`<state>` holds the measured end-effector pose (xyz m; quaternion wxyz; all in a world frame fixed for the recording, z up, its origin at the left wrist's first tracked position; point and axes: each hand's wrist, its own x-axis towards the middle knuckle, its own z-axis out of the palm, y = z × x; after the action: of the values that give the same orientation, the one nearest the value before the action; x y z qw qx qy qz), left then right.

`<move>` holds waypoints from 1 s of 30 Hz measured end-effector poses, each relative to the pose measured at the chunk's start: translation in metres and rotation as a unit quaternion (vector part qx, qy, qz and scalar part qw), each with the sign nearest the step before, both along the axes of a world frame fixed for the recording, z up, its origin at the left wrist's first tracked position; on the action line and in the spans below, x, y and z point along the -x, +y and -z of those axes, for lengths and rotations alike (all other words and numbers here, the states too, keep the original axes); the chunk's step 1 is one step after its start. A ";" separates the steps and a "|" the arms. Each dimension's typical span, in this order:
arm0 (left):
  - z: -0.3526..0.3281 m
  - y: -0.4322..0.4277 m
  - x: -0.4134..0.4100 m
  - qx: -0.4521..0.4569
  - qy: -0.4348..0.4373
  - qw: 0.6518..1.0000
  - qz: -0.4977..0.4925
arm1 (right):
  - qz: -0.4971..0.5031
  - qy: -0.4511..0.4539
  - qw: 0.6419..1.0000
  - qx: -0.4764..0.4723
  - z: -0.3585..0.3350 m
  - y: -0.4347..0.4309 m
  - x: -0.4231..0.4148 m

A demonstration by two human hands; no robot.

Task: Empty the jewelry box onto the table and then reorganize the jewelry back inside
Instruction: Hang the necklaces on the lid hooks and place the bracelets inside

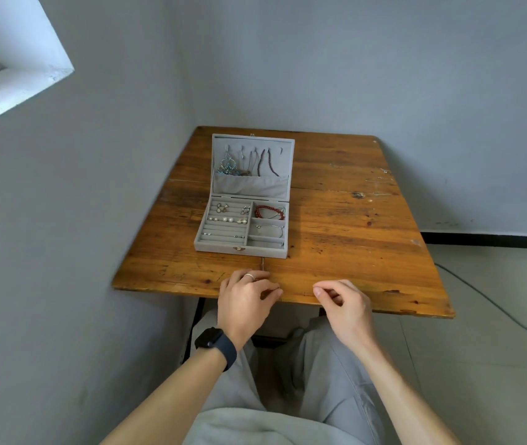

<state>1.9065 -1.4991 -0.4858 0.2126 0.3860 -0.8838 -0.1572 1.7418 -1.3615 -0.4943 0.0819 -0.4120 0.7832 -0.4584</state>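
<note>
With left hand [246, 297] and right hand [344, 303] loosely curled, holding nothing, I fear tipping the jewelry box [217, 247] would tangle its necklaces [263, 162] on the table [352, 220].

Probably a home: wooden table [352, 220], bare walls [384, 75].

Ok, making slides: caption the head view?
Open jewelry box on a wooden table, left hand and right hand curled at its near edge.
</note>
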 end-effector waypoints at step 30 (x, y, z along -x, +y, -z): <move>-0.031 -0.073 0.379 -0.025 -0.057 0.988 0.143 | 0.157 -0.014 0.985 -0.076 -0.015 -0.057 0.306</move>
<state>1.5276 -1.5726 -0.4549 0.1278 0.2692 -0.9364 -0.1856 1.4355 -1.4183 -0.4793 0.0509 -0.2702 0.8695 -0.4103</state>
